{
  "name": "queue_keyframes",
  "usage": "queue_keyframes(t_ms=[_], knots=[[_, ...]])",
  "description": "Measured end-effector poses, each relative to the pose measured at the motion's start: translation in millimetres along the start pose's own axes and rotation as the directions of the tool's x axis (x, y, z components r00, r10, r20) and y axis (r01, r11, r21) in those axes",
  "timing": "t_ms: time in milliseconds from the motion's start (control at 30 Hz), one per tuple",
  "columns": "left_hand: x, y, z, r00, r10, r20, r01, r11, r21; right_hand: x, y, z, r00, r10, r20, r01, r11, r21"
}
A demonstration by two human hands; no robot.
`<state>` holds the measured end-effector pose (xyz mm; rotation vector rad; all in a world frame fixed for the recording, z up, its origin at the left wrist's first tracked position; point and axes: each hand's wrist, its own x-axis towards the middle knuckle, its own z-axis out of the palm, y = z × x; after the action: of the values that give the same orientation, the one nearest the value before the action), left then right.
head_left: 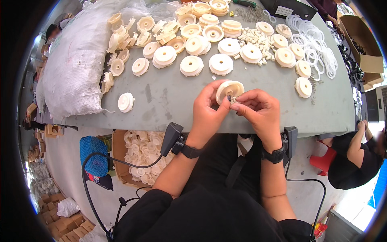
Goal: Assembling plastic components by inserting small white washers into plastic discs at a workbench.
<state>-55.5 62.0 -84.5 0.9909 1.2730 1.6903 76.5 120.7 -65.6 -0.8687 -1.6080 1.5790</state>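
My left hand [207, 111] is closed round a cream plastic round cap [234, 86], held above the table's near edge with its hollow side turned up toward me. Its thumb presses near the cap's middle. My right hand [260, 109] pinches a small cream plastic piece [234, 99] against the inside of the cap; fingers partly cover that piece. Similar caps lie beyond my hands, the nearest a white cap [221, 64] with a hole at its centre. Another single cap [126, 102] rests to the left.
On the grey-green table [169, 109] are a heap of small cream pieces [258, 42], white rings [310, 40], loose springs [250, 15] and a white woven sack [74, 72]. Below, a cardboard box [119, 151] holds white plastic parts. A person [354, 161] sits at the right.
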Motion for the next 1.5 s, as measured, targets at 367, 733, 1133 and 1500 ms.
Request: queue_keyframes(t_ms=[367, 733, 1133, 1500], knots=[[0, -6, -3, 0.997, 0.06, 0.047, -0.063, 0.997, 0.048, 0, 5, 2, 0.999, 0.051, -0.01, -0.049, 0.981, 0.188], [1, -3, -4, 0.995, 0.066, 0.077, -0.076, 0.988, 0.136, 1, 9, 14, 0.991, 0.072, -0.113, -0.05, 0.981, 0.189], [3, 7, -10, 0.988, -0.081, 0.134, 0.084, 0.996, -0.016, 0, 7, 8, 0.988, -0.032, -0.153, 0.012, 0.992, -0.126], [6, 23, -1, 0.911, -0.256, 0.323, 0.318, 0.935, -0.157, -19, -11, -14, 0.999, -0.039, 0.004, 0.038, 0.949, -0.313]])
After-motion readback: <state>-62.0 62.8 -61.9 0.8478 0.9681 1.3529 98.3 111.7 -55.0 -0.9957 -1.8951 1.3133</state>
